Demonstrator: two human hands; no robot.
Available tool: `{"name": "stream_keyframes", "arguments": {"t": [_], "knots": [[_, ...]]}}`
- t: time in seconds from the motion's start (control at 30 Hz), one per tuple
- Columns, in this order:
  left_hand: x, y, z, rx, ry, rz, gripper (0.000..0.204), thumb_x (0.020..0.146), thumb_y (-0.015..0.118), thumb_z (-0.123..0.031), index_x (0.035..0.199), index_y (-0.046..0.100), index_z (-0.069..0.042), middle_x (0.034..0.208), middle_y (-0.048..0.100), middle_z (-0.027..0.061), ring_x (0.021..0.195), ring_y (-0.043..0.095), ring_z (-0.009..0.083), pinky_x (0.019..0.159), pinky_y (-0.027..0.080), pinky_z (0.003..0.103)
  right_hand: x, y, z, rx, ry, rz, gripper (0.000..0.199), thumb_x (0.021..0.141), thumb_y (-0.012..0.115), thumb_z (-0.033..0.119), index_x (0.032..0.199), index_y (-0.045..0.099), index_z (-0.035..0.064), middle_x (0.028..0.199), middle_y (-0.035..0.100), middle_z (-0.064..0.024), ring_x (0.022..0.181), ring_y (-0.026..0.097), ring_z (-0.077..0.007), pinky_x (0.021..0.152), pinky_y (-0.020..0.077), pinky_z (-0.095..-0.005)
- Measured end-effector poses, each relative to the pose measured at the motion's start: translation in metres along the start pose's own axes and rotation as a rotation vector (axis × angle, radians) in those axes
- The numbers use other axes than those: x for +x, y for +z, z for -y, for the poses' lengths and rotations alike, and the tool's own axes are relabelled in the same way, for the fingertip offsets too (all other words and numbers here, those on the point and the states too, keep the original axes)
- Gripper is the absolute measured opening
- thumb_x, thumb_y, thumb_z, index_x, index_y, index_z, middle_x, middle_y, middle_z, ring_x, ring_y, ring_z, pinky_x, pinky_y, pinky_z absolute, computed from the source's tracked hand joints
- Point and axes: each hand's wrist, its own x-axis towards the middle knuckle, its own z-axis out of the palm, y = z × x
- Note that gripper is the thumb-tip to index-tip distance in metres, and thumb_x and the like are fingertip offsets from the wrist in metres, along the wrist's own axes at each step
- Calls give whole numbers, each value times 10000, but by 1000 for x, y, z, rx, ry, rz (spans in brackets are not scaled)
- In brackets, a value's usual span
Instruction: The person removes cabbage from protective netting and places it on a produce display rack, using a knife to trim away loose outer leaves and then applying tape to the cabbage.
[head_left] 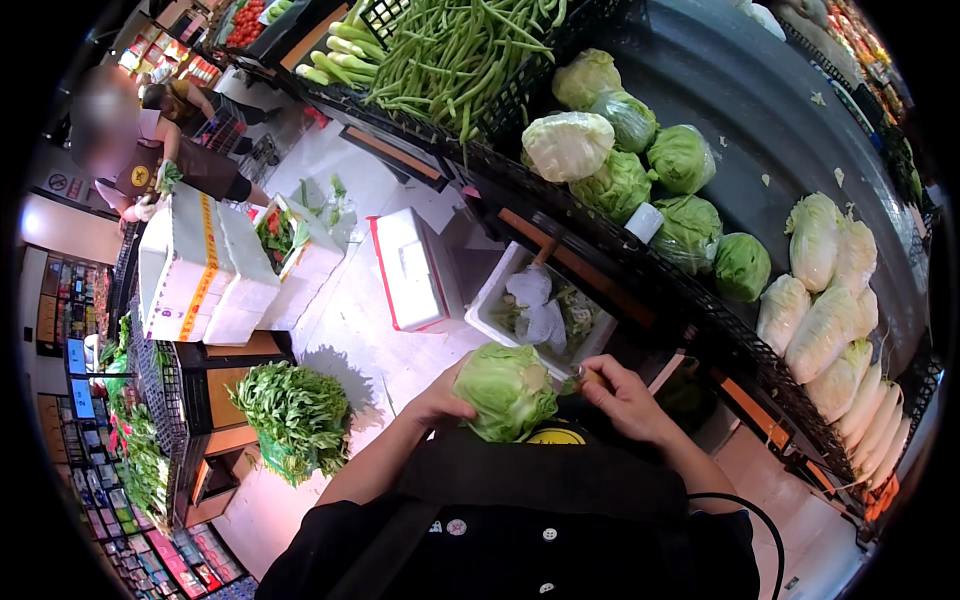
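Produce aisle, pale floor below: a green cabbage [507,390] sits against the person's chest, the left hand [437,403] cupped on its side with fingers curled, the right hand [622,398] pinching a small tool (a knife, perhaps) at its base. Held so close, a slip could nick the supporting hand. Beyond, a white foam box [500,300] holds trimmed leaves and crumpled wrap; a black crate [520,95] holds green beans [450,50].

Greengrocer's shop (cabbages [640,170] on display shelf [760,90])
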Motion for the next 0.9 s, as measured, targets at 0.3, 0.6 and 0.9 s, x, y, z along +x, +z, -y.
{"name": "stream_keyframes", "arguments": {"t": [0.3, 0.6, 0.9], "knots": [[-12, 4, 29, 3, 120, -122, 1129, 597, 872, -335, 1448, 206, -9, 1406, 393, 146, 1307, 399, 261, 1095, 315, 379, -5, 19, 7, -589, -345, -104, 290, 836, 664, 279, 957, 561, 36, 798, 578, -118, 726, 600, -316, 644, 478, -405], [-20, 14, 33, 7, 139, -178, 1065, 613, 843, -262, 1440, 224, 0, 1407, 407, 150, 1295, 421, 257, 1092, 330, 379, 9, 20, -15, -607, -425, -49, 305, 904, 563, 347, 900, 535, 44, 778, 555, -115, 721, 583, -326, 630, 460, -396], [-16, 10, 42, -75, 151, -214, 1018, 630, 821, -311, 1421, 262, 1, 1376, 441, 162, 1257, 465, 263, 1069, 369, 381, 39, 17, -53, -503, -263, 126, 349, 949, 481, 389, 973, 505, 42, 874, 542, -156, 827, 535, -373, 752, 438, -432]]}}
